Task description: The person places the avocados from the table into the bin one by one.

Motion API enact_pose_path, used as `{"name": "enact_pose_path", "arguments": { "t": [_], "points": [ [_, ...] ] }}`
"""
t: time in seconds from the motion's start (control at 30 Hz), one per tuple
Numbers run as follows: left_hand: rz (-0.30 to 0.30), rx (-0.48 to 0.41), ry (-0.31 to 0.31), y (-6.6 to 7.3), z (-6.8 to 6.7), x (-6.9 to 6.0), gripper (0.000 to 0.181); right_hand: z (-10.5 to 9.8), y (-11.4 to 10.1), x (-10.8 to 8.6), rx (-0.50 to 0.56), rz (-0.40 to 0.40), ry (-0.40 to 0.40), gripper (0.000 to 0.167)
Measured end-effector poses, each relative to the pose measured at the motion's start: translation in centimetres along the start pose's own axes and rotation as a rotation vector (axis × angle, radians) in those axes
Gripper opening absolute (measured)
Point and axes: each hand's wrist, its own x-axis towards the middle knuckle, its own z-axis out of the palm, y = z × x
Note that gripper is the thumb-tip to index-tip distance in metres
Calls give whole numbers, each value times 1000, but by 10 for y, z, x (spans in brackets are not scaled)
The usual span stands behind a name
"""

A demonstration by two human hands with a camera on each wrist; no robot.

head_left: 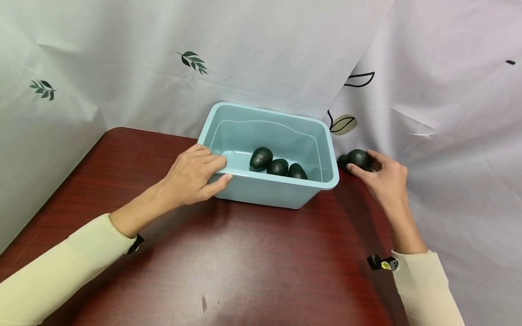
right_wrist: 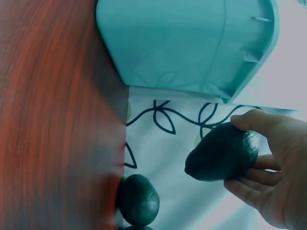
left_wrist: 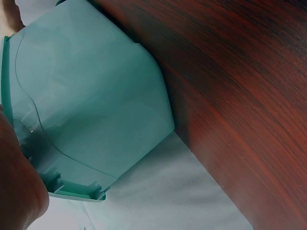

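Note:
My left hand (head_left: 193, 174) grips the front-left rim of a light blue plastic bin (head_left: 265, 194), thumb outside and fingers over the edge. Three dark green avocados (head_left: 261, 159) lie on the bin's floor, toward its front and right. To the right of the bin, my right hand (head_left: 387, 181) holds another avocado (head_left: 359, 158) between thumb and fingers. In the right wrist view this avocado (right_wrist: 223, 153) is lifted, apart from the tabletop. A further avocado (right_wrist: 138, 200) rests by the table's edge, with a dark rounded thing partly cut off below it.
The dark red wooden table (head_left: 244, 253) carries the bin near its back edge. White cloth (head_left: 265, 54) with leaf prints hangs behind and on both sides, close to the bin and the right hand. Small black cameras sit on both wrists.

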Motion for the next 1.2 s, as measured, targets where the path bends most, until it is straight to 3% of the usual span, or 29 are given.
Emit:
{"name": "enact_pose_path", "arguments": {
  "t": [0.57,0.93,1.2],
  "points": [
    [-2,-9,-1,0,1,0,42,-7,-25,0,168,5,48,68],
    [-3,-16,6,0,1,-1,43,-6,-44,-3,298,-17,112,61],
    [-1,-8,11,-1,1,-1,43,-4,-57,-3,399,-80,144,58]
  ]
}}
